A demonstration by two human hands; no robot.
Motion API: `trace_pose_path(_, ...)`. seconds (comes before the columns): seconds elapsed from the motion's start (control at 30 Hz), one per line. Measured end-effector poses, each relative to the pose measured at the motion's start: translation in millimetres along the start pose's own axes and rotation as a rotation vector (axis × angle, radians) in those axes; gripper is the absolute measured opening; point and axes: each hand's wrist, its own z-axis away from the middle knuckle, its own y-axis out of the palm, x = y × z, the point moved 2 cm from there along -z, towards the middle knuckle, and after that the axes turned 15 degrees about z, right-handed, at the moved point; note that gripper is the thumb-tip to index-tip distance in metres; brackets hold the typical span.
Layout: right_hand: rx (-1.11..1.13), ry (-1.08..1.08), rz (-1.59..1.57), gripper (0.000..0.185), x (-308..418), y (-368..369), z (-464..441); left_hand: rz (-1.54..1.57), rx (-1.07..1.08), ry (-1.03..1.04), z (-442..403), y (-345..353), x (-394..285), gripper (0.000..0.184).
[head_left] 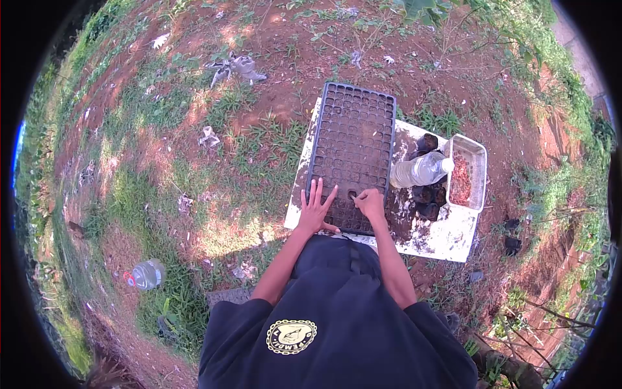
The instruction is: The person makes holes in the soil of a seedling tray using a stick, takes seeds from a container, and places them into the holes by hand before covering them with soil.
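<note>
A black seedling tray [355,139] with many soil-filled cells lies lengthwise in front of me on a white board [453,241]. My left hand [315,209] rests on the tray's near left part with its fingers spread. Over the near right cells, my right hand [370,203] has its fingers pinched together. Whatever is between those fingertips is too small to make out. A dark hole [352,194] shows in the soil just left of the right fingertips.
Right of the tray, a clear plastic bottle [421,170] lies tilted among small black soil pots [427,211]. Beyond it stands a white basket [478,170] of reddish bits [460,180]. A large clear jug [148,275] lies on the grass at left.
</note>
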Motion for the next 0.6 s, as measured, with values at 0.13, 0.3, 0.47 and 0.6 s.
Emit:
trace_pose_path(0.13, 0.07, 0.036, -0.149, 0.013, 1, -20, 3, 0.006, 0.002, -0.001, 0, -1, 0, 0.15)
trace_pose_path(0.3, 0.069, 0.03, -0.309, 0.014, -2, -39, 17, -0.004, -0.016, 0.022, 0, -1, 1, 0.15)
trace_pose_path(0.47, -0.112, -0.06, -0.178, 0.016, -13, -36, 44, -0.016, -0.015, 0.029, 1, 2, 2, 0.151)
trace_pose_path(0.6, -0.206, -0.054, -0.172, 0.022, -41, -19, 66, -0.01, -0.031, 0.053, 2, 1, 3, 0.15)
